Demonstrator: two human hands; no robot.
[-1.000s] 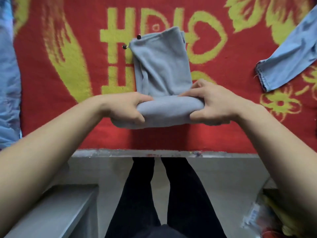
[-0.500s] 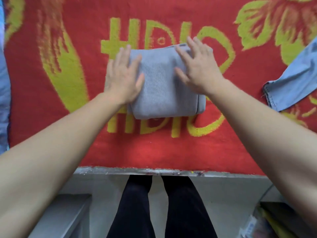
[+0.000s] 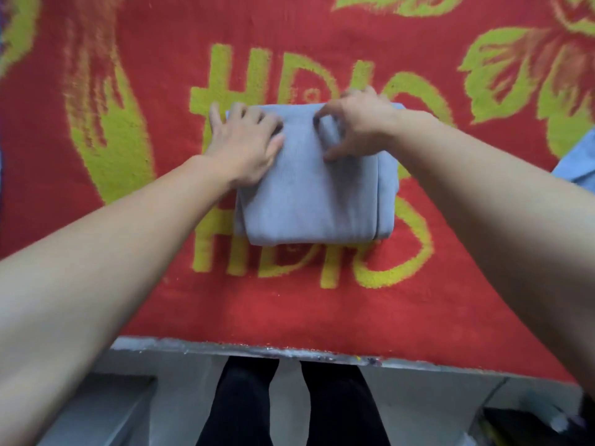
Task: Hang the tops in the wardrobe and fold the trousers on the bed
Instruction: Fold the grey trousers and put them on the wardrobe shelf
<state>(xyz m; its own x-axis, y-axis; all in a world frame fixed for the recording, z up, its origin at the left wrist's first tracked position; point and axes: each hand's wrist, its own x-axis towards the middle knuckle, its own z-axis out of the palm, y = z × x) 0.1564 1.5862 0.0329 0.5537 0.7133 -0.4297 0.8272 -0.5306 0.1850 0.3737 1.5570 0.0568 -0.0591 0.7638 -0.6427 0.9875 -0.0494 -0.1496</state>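
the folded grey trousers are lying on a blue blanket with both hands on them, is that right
Not quite. The blanket is red with yellow patterns, not blue, as the head view shows. The rest holds: the folded grey trousers lie on it, with the left hand and the right hand both on them.

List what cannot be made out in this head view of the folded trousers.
1. Trousers: head view; the far edge is hidden under the left hand and right hand.
2. Right hand: head view; its fingers curl at that edge, but the hand's back hides whether its grip holds cloth.
3. Blue garment: head view; cut off by the right edge, so its kind is unclear.
4. Blanket lettering: head view; partly covered by the trousers.
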